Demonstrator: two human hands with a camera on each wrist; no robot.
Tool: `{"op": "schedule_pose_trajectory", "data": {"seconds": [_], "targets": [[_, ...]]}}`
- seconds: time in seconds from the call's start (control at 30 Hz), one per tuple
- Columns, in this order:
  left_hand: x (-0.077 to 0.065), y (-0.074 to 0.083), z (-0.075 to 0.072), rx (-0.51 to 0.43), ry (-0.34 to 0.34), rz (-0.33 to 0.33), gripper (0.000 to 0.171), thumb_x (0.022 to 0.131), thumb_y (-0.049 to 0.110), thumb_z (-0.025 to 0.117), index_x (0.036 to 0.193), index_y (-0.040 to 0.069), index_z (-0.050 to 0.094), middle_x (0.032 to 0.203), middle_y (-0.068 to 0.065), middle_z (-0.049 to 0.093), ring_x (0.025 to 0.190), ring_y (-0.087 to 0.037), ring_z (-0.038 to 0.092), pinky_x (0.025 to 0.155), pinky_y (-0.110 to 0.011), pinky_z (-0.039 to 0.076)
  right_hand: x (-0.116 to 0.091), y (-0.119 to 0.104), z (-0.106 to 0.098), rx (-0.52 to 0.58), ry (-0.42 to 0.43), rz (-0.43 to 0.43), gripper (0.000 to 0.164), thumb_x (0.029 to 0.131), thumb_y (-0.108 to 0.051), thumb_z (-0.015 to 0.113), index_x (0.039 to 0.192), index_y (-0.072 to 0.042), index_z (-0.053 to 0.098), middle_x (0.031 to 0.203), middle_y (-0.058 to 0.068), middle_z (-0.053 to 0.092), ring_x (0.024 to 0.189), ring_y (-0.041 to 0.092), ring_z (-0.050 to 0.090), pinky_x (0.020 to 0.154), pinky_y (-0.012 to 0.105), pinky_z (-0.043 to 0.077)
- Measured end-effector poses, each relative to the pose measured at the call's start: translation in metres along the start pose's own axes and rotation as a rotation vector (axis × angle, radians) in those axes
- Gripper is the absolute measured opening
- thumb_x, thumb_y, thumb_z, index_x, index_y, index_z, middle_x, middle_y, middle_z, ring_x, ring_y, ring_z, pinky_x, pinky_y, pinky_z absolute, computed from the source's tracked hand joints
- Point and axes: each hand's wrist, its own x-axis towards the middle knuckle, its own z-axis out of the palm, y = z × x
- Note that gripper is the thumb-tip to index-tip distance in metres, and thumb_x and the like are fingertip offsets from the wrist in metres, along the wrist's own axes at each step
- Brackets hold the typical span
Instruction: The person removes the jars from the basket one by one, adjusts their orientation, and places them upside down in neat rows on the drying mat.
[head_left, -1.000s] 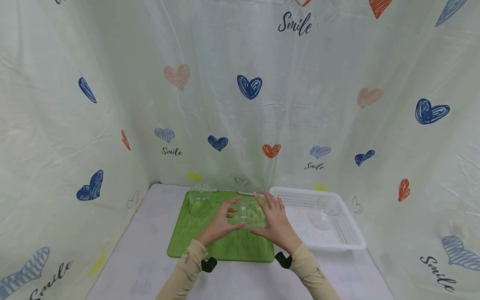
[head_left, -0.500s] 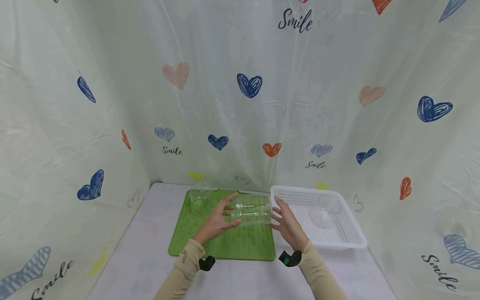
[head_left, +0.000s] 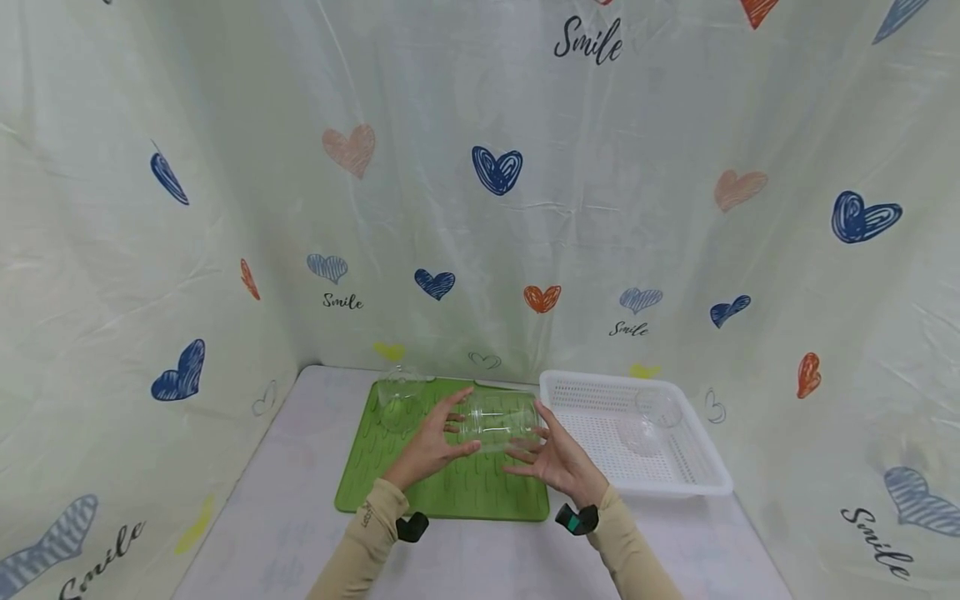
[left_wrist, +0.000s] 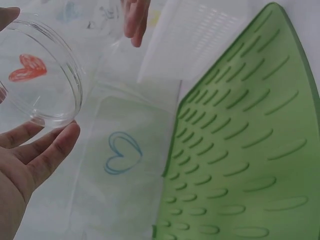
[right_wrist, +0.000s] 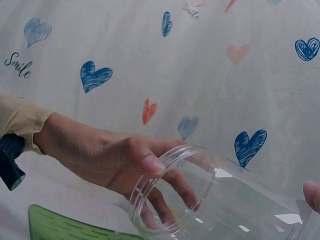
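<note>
A clear glass jar (head_left: 498, 421) is held sideways above the green ridged mat (head_left: 450, 487), its mouth toward the left. My left hand (head_left: 431, 446) grips the mouth end. In the right wrist view, that hand's thumb (right_wrist: 152, 165) presses on the jar's rim (right_wrist: 142, 200), with its other fingers visible through the glass. My right hand (head_left: 562, 462) is at the jar's base end, thumb near the upper edge and the other fingers spread below. Right-hand fingers (left_wrist: 135, 22) look straight beyond the jar in the left wrist view.
Another clear glass jar (head_left: 401, 400) stands on the mat's back left corner. To the right of the mat is a white perforated basket (head_left: 600, 387) with a clear glass vessel (head_left: 648, 425) in it. A heart-print curtain (head_left: 495, 225) surrounds the table (head_left: 292, 467).
My right hand let go of the jar's side, turned palm inward and moved off to the right, then came back to the base end. My left hand kept hold of the jar.
</note>
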Motion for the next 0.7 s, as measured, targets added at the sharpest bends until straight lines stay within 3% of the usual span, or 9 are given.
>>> {"op": "schedule_pose_trajectory", "data": {"seconds": [0.3, 0.47, 0.7], "targets": [[0.0002, -0.0015, -0.0012, -0.013, -0.027, 0.001, 0.086, 0.084, 0.045, 0.072, 0.152, 0.039, 0.020, 0.149, -0.016, 0.035, 0.124, -0.039, 0.050, 0.097, -0.051, 0.048, 0.0017, -0.0001, -0.0003, 0.006, 0.020, -0.001, 0.114, 0.089, -0.055, 0.059, 0.148, -0.006, -0.026, 0.156, 0.032, 0.000, 0.144, 0.049, 0.014, 0.111, 0.062, 0.030], [-0.0002, -0.0003, -0.0029, -0.014, -0.032, -0.015, 0.087, 0.083, 0.042, 0.074, 0.151, 0.043, 0.019, 0.151, -0.014, 0.033, 0.126, -0.039, 0.049, 0.097, -0.054, 0.048, 0.0033, -0.0010, 0.0007, -0.012, 0.047, -0.013, 0.115, 0.089, -0.054, 0.060, 0.148, -0.003, -0.024, 0.154, 0.032, 0.004, 0.143, 0.048, 0.016, 0.110, 0.060, 0.033], [-0.0064, -0.0011, -0.0034, -0.005, -0.035, -0.077, 0.097, 0.081, 0.048, 0.074, 0.155, 0.035, 0.012, 0.159, -0.009, 0.022, 0.133, -0.042, 0.043, 0.099, -0.060, 0.045, 0.0068, -0.0035, 0.0036, -0.111, 0.098, -0.119, 0.102, 0.091, -0.047, 0.060, 0.150, -0.005, -0.012, 0.152, 0.033, 0.009, 0.141, 0.050, 0.018, 0.105, 0.057, 0.041]]}}
